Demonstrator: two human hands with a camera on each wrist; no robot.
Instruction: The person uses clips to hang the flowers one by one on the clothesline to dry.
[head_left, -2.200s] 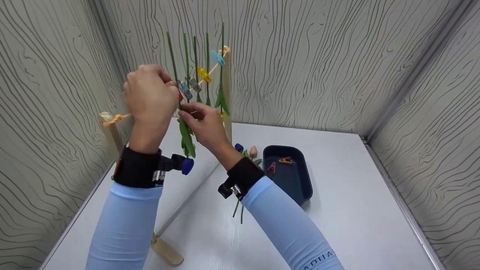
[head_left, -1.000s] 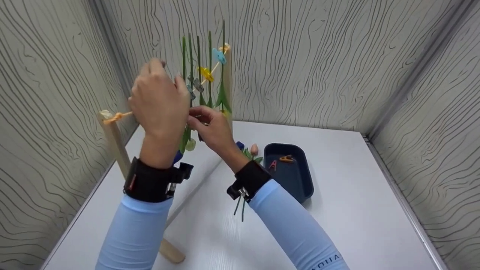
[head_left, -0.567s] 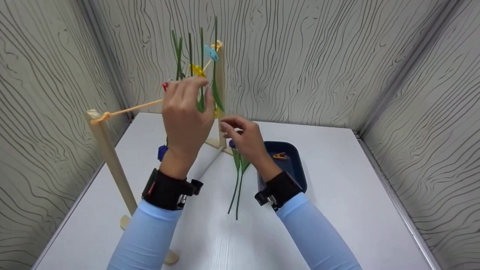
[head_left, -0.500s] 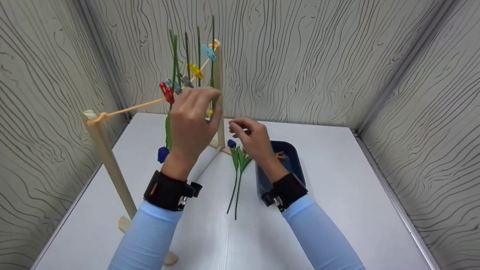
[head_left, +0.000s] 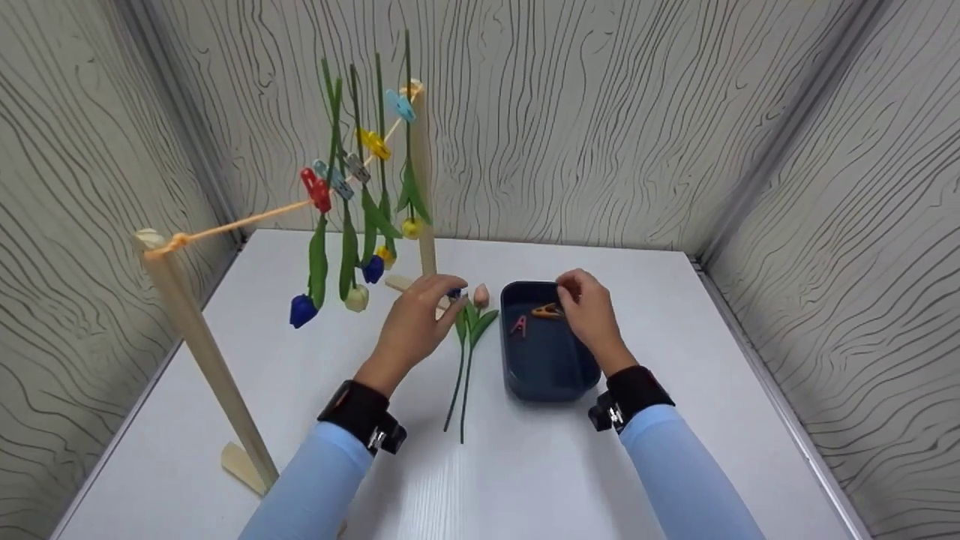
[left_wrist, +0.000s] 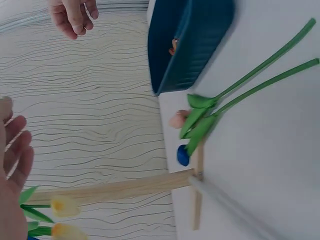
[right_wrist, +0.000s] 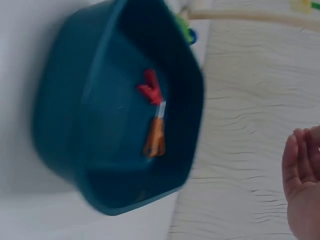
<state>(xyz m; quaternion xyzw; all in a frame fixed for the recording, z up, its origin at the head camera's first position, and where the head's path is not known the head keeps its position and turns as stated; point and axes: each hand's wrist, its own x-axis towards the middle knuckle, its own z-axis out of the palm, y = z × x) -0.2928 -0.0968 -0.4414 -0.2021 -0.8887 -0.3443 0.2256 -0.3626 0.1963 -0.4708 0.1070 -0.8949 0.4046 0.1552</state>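
Note:
My left hand (head_left: 416,322), empty with loosely bent fingers, hovers beside two artificial tulips (head_left: 466,330) lying on the table, one blue and one pink. The right hand (head_left: 592,311) is at the far right rim of a dark blue bin (head_left: 551,394), its fingers relaxed and holding nothing. Inside the bin lie a red clothespin (right_wrist: 151,89) and an orange clothespin (right_wrist: 155,137). A red clothespin (head_left: 316,190) on the orange cord (head_left: 247,220) holds a blue tulip (head_left: 303,310) head down. Beyond it, several more tulips hang from light blue, grey and yellow clothespins.
The cord runs between a near wooden post (head_left: 202,345) and a far wooden post (head_left: 422,165), joined low down by a pale bar (left_wrist: 230,207). Wood-patterned panels (head_left: 570,127) enclose the white table (head_left: 675,450) at the back and sides.
Both hands have let go of the hanging stem and red clothespin, which stay on the cord. The left hand has moved down and right to the lying tulips, the right hand right to the bin.

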